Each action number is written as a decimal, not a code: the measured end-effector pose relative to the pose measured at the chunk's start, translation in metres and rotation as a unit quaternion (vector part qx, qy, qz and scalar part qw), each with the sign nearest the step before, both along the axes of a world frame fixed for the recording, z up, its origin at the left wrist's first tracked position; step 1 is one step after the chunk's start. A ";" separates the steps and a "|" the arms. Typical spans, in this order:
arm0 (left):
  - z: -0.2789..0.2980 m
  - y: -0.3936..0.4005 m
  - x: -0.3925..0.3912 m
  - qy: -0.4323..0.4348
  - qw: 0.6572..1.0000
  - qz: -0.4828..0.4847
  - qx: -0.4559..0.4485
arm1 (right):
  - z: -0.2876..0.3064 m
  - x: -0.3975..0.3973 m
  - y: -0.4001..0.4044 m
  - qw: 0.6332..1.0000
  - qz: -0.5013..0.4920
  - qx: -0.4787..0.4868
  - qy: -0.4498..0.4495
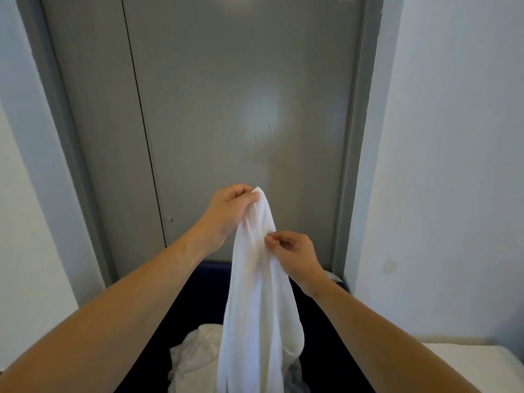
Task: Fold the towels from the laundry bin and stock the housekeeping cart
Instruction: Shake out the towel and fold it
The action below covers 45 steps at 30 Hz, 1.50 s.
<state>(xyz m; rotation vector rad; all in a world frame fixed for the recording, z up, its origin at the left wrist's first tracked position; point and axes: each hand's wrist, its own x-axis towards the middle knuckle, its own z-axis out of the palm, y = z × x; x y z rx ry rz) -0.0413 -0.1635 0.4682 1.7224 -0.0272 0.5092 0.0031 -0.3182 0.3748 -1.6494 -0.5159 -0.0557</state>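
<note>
Grey door point(241, 109) and pale walls form the backdrop. Above the dark laundry bin point(198, 282), a white towel point(255, 307) is held up, pinched at its top by the left hand point(229, 211), while an edge is pinched by the right hand point(295, 253), apparently to find a corner for folding

towel point(255, 293) hangs before door point(226, 109) | crumpled towels point(195, 353) lie in bin point(198, 285) below | walls flank door left, right
</note>
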 end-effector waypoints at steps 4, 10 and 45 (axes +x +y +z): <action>-0.006 0.001 -0.002 0.016 0.999 -0.017 0.025 | 0.002 -0.004 0.003 1.000 -0.012 0.012 -0.024; -0.015 0.000 -0.002 0.022 0.998 -0.009 0.053 | -0.001 -0.002 0.003 0.994 -0.017 -0.097 -0.038; -0.006 0.024 0.024 0.052 0.992 0.063 -0.101 | 0.054 0.003 -0.041 0.992 -0.049 -0.120 -0.009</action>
